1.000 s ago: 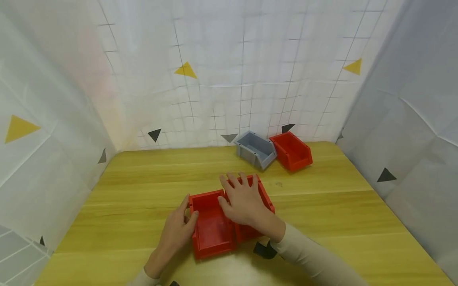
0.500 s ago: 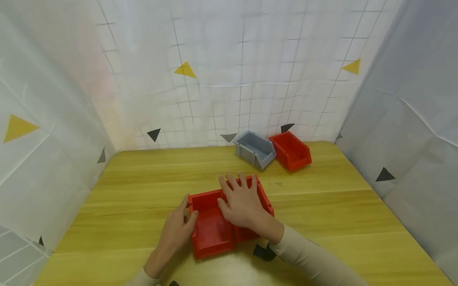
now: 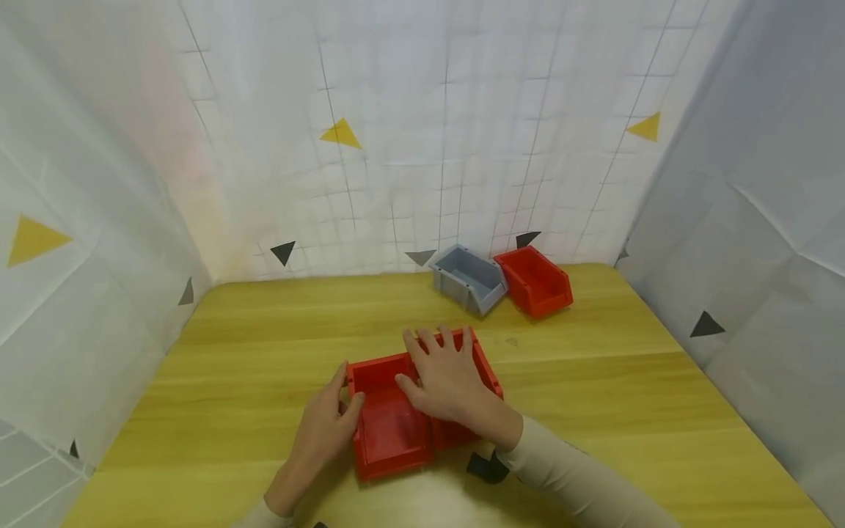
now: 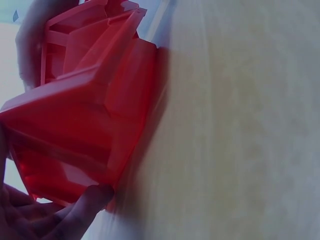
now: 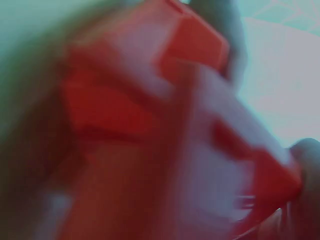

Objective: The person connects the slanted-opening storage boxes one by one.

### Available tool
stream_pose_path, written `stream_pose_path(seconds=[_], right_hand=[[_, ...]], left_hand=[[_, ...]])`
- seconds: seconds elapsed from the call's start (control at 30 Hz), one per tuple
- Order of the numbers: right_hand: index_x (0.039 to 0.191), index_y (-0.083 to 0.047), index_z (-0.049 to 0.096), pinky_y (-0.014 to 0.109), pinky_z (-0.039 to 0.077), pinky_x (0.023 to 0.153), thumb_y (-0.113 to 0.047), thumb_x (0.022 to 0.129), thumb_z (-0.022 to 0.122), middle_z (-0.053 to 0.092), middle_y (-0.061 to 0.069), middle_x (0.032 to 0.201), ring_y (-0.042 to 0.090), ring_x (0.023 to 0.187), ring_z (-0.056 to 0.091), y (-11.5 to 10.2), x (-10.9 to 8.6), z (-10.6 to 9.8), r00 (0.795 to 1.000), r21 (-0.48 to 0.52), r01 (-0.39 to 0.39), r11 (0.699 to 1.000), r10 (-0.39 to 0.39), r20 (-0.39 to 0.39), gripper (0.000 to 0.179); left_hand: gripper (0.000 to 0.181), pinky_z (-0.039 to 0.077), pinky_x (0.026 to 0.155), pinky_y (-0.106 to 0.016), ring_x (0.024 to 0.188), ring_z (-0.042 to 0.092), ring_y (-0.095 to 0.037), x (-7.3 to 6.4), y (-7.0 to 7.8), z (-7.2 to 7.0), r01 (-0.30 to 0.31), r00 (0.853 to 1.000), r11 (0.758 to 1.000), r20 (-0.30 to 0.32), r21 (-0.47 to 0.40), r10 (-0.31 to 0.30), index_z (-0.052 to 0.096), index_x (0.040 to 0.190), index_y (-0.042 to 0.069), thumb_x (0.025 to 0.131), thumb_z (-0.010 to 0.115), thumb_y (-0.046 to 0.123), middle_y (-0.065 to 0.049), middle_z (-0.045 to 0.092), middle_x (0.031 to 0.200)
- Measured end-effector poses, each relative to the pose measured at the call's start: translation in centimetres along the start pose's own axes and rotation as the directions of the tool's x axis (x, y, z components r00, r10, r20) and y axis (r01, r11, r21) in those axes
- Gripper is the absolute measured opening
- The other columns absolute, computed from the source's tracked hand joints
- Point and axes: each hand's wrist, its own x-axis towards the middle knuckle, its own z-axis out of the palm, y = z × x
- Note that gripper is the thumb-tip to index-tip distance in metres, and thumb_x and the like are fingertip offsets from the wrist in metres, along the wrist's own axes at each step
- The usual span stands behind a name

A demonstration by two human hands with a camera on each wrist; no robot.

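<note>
Two red storage bins lie side by side on the table with their long walls together. At the left bin (image 3: 391, 433), my left hand (image 3: 326, 425) grips the outer side wall. Its thumb is over the rim and its fingers lie outside; in the left wrist view, fingertips (image 4: 97, 196) touch the bin's lower edge. My right hand (image 3: 449, 381) spans the right bin (image 3: 455, 434), fingers spread over the far rim. Its thumb crosses the shared walls into the left bin. The right wrist view is blurred, with red plastic (image 5: 200, 150) filling most of it.
A grey bin (image 3: 470, 279) and another red bin (image 3: 536, 281) stand against each other at the back right of the wooden table (image 3: 264, 330). White sheeting (image 3: 396, 88) encloses the back and both sides. A black strap (image 3: 487, 467) shows below my right wrist.
My right thumb has shifted slightly left, further into the left bin. The left hand and the bins look nearly the same; the head view has tilted slightly.
</note>
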Motion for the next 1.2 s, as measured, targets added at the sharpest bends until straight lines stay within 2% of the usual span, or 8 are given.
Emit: stream_pose_path(seconds=[0.13, 0.3, 0.43, 0.53, 0.63, 0.8, 1.03, 1.2], right_hand=[[0.155, -0.009, 0.047, 0.075, 0.016, 0.114, -0.056, 0.096, 0.061, 0.049, 0.017, 0.150, 0.044, 0.141, 0.037, -1.0, 1.0, -0.1, 0.999, 0.048, -0.008, 0.999, 0.006, 0.039, 0.077], [0.156, -0.008, 0.046, 0.072, 0.008, 0.117, -0.064, 0.098, 0.053, 0.044, 0.017, 0.155, 0.042, 0.145, 0.032, -2.0, 2.1, 0.9, 0.998, 0.023, 0.007, 1.000, -0.009, 0.069, 0.081], [0.157, -0.009, 0.045, 0.071, 0.005, 0.118, -0.066, 0.099, 0.051, 0.039, 0.020, 0.158, 0.042, 0.147, 0.029, -2.2, 2.3, 1.3, 0.999, 0.018, 0.011, 1.000, -0.012, 0.043, 0.082], [0.157, -0.008, 0.045, 0.070, 0.004, 0.118, -0.066, 0.099, 0.051, 0.037, 0.021, 0.159, 0.042, 0.147, 0.029, -2.3, 2.4, 1.4, 0.999, 0.025, 0.019, 1.000, -0.019, 0.026, 0.082], [0.157, -0.007, 0.045, 0.070, 0.004, 0.118, -0.065, 0.099, 0.051, 0.036, 0.022, 0.160, 0.042, 0.147, 0.029, -2.2, 2.5, 1.4, 0.999, 0.018, 0.022, 1.000, -0.022, 0.026, 0.083], [0.157, -0.009, 0.045, 0.071, 0.007, 0.118, -0.066, 0.098, 0.052, 0.037, 0.021, 0.159, 0.042, 0.145, 0.031, -2.2, 2.6, 1.6, 0.999, -0.010, 0.022, 1.000, -0.021, 0.029, 0.083], [0.155, -0.009, 0.048, 0.072, 0.012, 0.116, -0.066, 0.097, 0.053, 0.038, 0.023, 0.158, 0.045, 0.142, 0.034, -2.3, 2.6, 1.6, 0.999, -0.022, 0.039, 0.999, -0.038, 0.017, 0.082], [0.155, -0.009, 0.048, 0.072, 0.015, 0.115, -0.067, 0.097, 0.052, 0.039, 0.022, 0.157, 0.044, 0.140, 0.036, -2.4, 2.6, 1.6, 0.999, -0.043, 0.045, 0.998, -0.045, 0.011, 0.081]], left_hand=[[0.066, 0.051, 0.051, -0.027, 0.058, 0.057, -0.011, -0.2, -0.2, 0.0, 0.007, 1.000, 1.000, -0.005, 0.001, -0.007, 0.034, 0.159, -0.004, 0.102, 0.062, 0.015, -0.014, 0.065, 0.130], [0.065, 0.054, 0.058, -0.026, 0.065, 0.060, -0.010, -0.3, -0.5, 0.4, -0.014, 1.000, 1.000, -0.010, 0.023, 0.014, 0.035, 0.158, -0.005, 0.102, 0.062, 0.015, -0.014, 0.066, 0.129], [0.064, 0.057, 0.071, -0.026, 0.080, 0.065, -0.010, -0.3, -0.5, 0.7, -0.020, 1.000, 0.999, -0.021, 0.041, 0.020, 0.036, 0.158, -0.005, 0.103, 0.061, 0.017, -0.012, 0.066, 0.130], [0.062, 0.059, 0.074, -0.030, 0.084, 0.066, -0.014, -0.3, -0.4, 0.7, -0.019, 0.999, 0.999, -0.030, 0.033, 0.020, 0.038, 0.157, -0.004, 0.103, 0.059, 0.017, -0.012, 0.067, 0.127], [0.053, 0.061, 0.079, -0.037, 0.091, 0.068, -0.019, -0.2, -0.3, 0.7, -0.025, 0.999, 0.999, -0.034, 0.024, 0.026, 0.048, 0.151, -0.002, 0.103, 0.059, 0.017, -0.010, 0.069, 0.123], [0.037, 0.061, 0.085, -0.045, 0.098, 0.071, -0.024, -0.1, -0.3, 0.7, -0.011, 1.000, 0.999, -0.028, -0.030, 0.010, 0.063, 0.137, 0.002, 0.103, 0.058, 0.016, -0.010, 0.072, 0.119], [0.039, 0.059, 0.089, -0.051, 0.108, 0.070, -0.033, -0.4, -0.3, 0.8, 0.020, 0.999, 0.994, -0.033, -0.106, -0.023, 0.062, 0.139, 0.001, 0.103, 0.058, 0.015, -0.015, 0.069, 0.128], [0.037, 0.059, 0.089, -0.050, 0.108, 0.070, -0.033, -0.4, -0.3, 0.9, 0.030, 0.998, 0.991, -0.056, -0.132, -0.038, 0.064, 0.137, 0.001, 0.102, 0.058, 0.013, -0.014, 0.070, 0.125]])
